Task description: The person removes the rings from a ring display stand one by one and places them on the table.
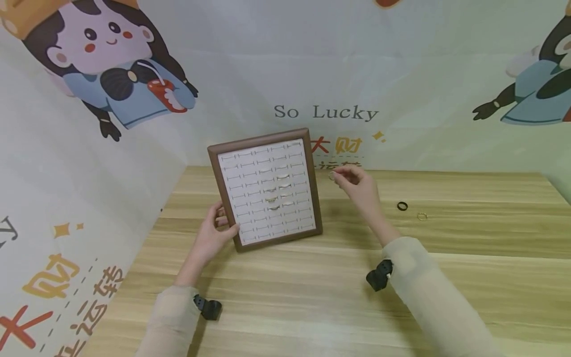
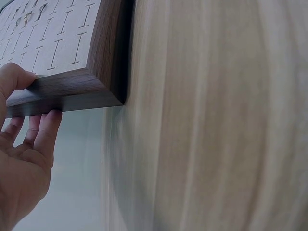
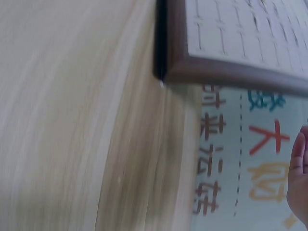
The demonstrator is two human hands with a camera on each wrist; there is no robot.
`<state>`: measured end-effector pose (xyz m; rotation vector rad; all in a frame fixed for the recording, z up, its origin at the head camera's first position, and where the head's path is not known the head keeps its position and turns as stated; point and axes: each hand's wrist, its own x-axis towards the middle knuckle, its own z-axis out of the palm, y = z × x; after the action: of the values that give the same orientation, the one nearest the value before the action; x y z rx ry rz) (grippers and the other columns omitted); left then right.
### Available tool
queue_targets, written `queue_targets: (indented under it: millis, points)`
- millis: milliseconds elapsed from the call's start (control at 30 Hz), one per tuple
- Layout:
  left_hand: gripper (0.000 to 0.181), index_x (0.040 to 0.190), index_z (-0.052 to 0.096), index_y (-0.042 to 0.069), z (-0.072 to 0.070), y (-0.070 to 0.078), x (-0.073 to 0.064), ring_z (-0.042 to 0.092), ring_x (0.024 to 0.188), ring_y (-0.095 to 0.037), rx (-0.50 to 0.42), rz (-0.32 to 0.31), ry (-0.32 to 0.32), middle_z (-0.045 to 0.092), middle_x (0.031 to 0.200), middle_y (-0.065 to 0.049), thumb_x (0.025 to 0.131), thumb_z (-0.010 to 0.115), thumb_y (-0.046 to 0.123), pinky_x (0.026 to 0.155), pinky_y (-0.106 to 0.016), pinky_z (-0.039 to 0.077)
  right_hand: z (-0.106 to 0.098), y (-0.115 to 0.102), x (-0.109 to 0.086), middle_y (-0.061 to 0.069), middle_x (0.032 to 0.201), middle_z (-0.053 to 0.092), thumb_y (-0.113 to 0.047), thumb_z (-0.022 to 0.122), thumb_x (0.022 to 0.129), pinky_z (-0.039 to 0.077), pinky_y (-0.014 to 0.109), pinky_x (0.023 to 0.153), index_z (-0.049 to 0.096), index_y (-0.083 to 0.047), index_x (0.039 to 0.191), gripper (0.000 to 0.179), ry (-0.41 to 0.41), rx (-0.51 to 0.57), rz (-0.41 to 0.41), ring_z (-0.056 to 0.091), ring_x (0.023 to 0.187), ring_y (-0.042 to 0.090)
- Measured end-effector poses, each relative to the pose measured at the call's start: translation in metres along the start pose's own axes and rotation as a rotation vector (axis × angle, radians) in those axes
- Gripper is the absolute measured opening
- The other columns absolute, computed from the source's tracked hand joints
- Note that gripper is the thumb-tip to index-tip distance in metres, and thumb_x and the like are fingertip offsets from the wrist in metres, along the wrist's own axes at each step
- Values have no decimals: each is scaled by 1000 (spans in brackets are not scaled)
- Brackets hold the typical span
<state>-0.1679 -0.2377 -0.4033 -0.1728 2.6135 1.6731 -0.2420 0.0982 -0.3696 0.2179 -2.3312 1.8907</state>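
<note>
A ring display board (image 1: 267,223) with a brown wooden frame stands tilted on the table, its white face cut with rows of slots. Several rings (image 1: 271,200) sit in slots near the middle. My left hand (image 1: 214,232) grips the frame's left edge, thumb on the front and fingers behind, as the left wrist view also shows. To the right of the board, my right hand (image 1: 359,187) pinches a small ring (image 1: 332,175) between thumb and fingertips, apart from the frame. In the right wrist view only part of that hand (image 3: 298,178) shows, at the right edge.
A black ring (image 1: 402,206) and a gold-coloured ring (image 1: 422,216) lie on the wooden table (image 1: 290,297) to the right of my right hand. Behind the table hangs a pale printed backdrop (image 1: 276,64) with cartoon figures and lettering.
</note>
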Motion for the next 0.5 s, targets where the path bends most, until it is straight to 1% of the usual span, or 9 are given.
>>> queue_targets:
  millis: [67,100,233,333,400,467,500]
  points:
    - [80,163,20,-3,0,0,0,47,138,-47,5,0,-1,41,153,-31,96,64,1,116,-53,48,-12,1,1,-17,88,67,-12,65,104,54,11,77,66,10,124,30,34,22,35,61,80,-7]
    - [80,163,20,-3,0,0,0,47,139,-47,4,0,-1,41,153,-31,96,64,1,116,-53,47,-18,2,2,-22,86,64,-12,64,104,55,11,78,65,11,125,32,50,33,48,61,80,-8]
    - [82,164,19,-2,0,1,0,47,139,-46,-2,-2,0,40,154,-31,96,64,1,117,-54,46,-43,7,7,-26,81,63,-11,62,104,55,9,77,62,15,127,34,135,56,65,61,77,-8]
    - [82,164,19,-3,0,0,1,47,139,-46,-4,-2,-1,41,154,-31,96,64,1,117,-53,46,-60,12,10,-28,76,61,-8,62,104,54,6,74,61,16,125,32,223,69,72,61,75,-9]
    - [82,164,19,-3,-1,0,1,47,139,-46,-2,-4,-3,40,154,-31,96,64,1,118,-53,46,-73,17,10,-29,73,60,-8,61,104,54,5,73,64,12,122,28,280,60,89,61,73,-9]
    - [81,164,19,-3,-1,-1,1,46,140,-46,-1,-5,-6,40,154,-31,96,64,2,118,-53,46,-86,22,10,-28,72,60,-9,62,103,53,5,72,68,4,115,19,329,49,117,61,72,-9]
    - [81,164,19,-3,-1,-1,1,46,140,-46,0,-5,-6,40,154,-31,96,64,2,118,-53,46,-92,24,10,-28,72,60,-10,62,103,53,4,71,69,-2,111,13,347,43,138,61,73,-8]
